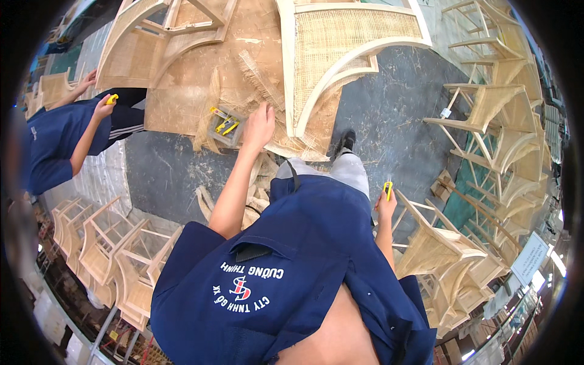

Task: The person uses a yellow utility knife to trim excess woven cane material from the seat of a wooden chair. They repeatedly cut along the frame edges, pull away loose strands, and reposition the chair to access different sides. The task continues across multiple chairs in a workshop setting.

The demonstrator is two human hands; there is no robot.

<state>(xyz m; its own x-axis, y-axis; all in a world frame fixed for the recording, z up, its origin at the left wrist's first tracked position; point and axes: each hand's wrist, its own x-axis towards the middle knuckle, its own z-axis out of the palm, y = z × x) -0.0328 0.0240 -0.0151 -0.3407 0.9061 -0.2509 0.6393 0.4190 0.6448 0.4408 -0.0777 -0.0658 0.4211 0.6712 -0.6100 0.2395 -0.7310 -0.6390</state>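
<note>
Speckled grey floor (420, 115) spreads around the brown desk (176, 112). Nearest, the right hand (385, 207) has its grip closed around a yellow cutter (388, 190), held out to the side, well apart from the desk. The left hand (260, 128) is near a loose woven strip (261, 76); whether its grip pinches anything, I cannot tell. Beyond, on the desk, lies the cane-panelled frame (331, 52). Clean cutting, I judge, needs that frame steadied, the left hand behind the cutter, and light strokes.

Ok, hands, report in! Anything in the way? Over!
Right hand: holding yellow utility knife. Left hand: beside pale cane-panelled wooden frame. Frayed tan cane strip nearby.
</note>
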